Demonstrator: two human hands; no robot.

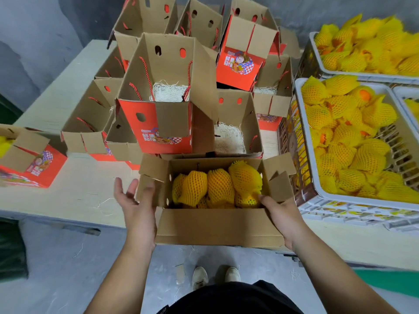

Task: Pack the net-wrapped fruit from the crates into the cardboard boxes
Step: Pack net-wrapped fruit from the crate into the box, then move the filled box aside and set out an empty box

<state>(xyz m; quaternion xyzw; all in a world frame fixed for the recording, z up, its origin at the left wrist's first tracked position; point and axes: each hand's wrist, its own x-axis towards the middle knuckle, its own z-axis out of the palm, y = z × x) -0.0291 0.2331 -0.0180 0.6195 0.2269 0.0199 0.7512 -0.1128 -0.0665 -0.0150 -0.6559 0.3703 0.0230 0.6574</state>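
Note:
An open cardboard box [217, 225] stands at the table's front edge, holding several fruit in yellow foam nets [218, 184]. My left hand [133, 202] is beside the box's left side flap with fingers spread and straight, the palm facing the box. My right hand [278, 211] reaches into the box's right corner, its fingertips touching the rightmost netted fruit [246, 177]. A white crate [326, 193] to the right is heaped with more netted fruit [349, 141].
Several empty red-and-brown boxes [163, 91] with rope handles and shredded-paper lining crowd the table behind. A second fruit crate [317, 55] sits at the far right. A closed-sided red box [29, 159] lies at the left. Grey floor and my shoes [215, 277] are below.

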